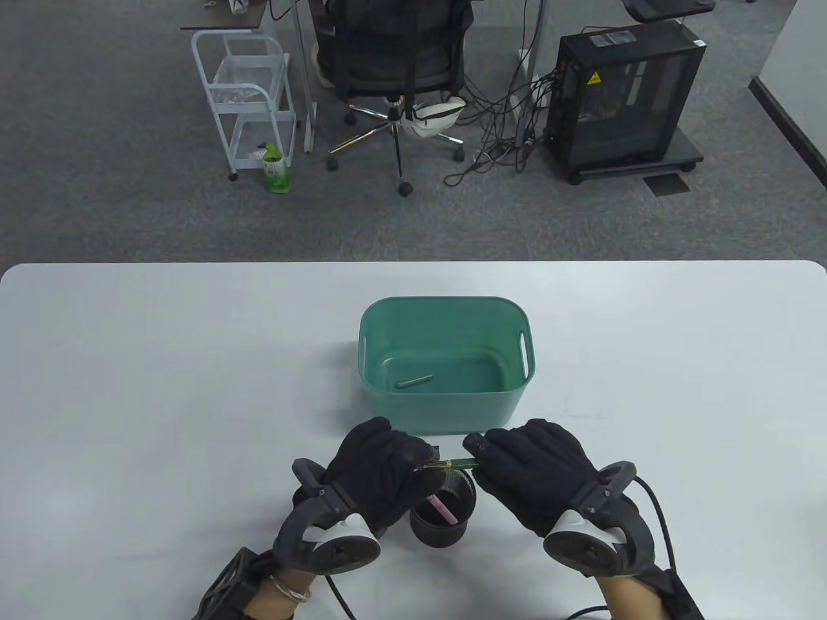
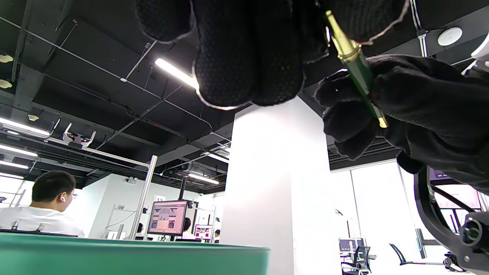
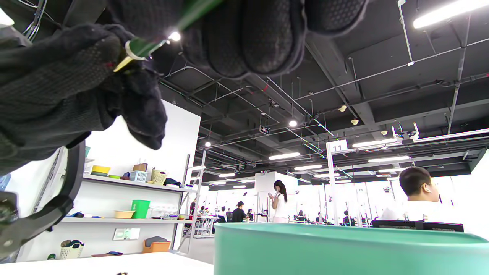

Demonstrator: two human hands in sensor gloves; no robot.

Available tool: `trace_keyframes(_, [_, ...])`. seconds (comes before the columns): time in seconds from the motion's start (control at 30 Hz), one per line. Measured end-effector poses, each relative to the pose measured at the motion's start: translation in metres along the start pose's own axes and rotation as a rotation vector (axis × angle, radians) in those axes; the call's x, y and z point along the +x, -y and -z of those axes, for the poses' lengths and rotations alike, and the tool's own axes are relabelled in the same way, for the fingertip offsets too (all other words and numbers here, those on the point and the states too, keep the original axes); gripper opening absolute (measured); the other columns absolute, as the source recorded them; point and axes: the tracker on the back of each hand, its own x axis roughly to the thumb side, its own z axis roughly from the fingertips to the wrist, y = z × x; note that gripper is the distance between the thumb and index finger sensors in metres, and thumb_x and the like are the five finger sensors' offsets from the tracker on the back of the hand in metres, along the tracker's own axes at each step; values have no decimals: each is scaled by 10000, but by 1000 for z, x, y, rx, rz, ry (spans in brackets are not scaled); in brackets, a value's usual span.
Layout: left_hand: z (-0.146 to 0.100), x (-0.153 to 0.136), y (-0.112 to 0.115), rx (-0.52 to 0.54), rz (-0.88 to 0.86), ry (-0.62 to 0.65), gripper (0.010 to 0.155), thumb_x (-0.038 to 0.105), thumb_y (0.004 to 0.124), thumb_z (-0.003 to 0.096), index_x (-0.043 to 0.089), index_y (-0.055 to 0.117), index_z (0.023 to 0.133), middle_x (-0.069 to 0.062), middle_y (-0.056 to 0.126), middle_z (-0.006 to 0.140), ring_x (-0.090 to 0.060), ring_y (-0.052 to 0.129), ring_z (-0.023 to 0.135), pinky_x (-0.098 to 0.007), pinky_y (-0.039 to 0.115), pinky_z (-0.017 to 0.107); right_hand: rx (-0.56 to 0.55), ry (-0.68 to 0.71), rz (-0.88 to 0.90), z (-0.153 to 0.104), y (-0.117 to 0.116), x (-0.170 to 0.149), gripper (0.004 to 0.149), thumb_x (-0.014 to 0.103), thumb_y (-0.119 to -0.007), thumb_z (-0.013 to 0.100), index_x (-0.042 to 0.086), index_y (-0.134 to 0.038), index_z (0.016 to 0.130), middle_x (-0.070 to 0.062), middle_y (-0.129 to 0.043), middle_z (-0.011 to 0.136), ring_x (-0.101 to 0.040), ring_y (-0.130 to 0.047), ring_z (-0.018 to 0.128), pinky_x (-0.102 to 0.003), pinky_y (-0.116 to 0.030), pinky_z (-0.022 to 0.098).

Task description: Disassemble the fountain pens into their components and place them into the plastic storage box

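A green fountain pen point(image 1: 454, 462) with gold trim is held level between both hands, just above a black mesh pen cup point(image 1: 446, 524). My left hand point(image 1: 413, 462) pinches its gold-ringed end point(image 2: 345, 42). My right hand point(image 1: 483, 454) grips the green barrel point(image 3: 153, 44) from the other side. A pink pen point(image 1: 442, 508) leans inside the cup. The green plastic storage box point(image 1: 446, 407) stands just beyond the hands, with one green pen part point(image 1: 413, 381) lying on its floor. Gloved fingers hide the pen's two ends.
The white table point(image 1: 129, 387) stretches to both sides of the box. Cables trail from the trackers towards the table's near edge point(image 1: 652, 504). The box rim point(image 3: 344, 238) fills the bottom of both wrist views. Beyond the table are an office chair point(image 1: 394, 58), a cart and a computer case.
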Motion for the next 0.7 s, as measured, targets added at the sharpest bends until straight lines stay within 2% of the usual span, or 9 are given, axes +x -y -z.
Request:
trace_keyframes(0.53, [-1, -3, -1, 35, -16, -7, 541, 524, 542, 649, 150, 933, 669, 6, 1088, 518, -187, 1060, 445, -458, 766, 636, 5, 9, 9, 0, -1, 3, 431, 497, -712, 543, 325, -855, 912, 65, -872, 865, -135, -887, 724, -429, -673, 697])
trace_keyframes(0.6, [-1, -3, -1, 37, -17, -7, 547, 530, 538, 648, 149, 929, 684, 1, 1087, 534, -192, 1058, 459, -461, 760, 642, 4, 9, 8, 0, -1, 3, 431, 497, -712, 544, 326, -854, 913, 65, -873, 864, -135, -888, 724, -429, -673, 697])
trace_keyframes(0.7, [-1, -3, -1, 13, -15, -5, 601, 602, 562, 622, 132, 842, 869, -25, 1032, 729, -226, 1013, 641, -494, 706, 698, 1, 6, 3, 0, 0, 2, 431, 497, -713, 543, 326, -856, 912, 66, -873, 864, -135, -888, 724, -429, -673, 697])
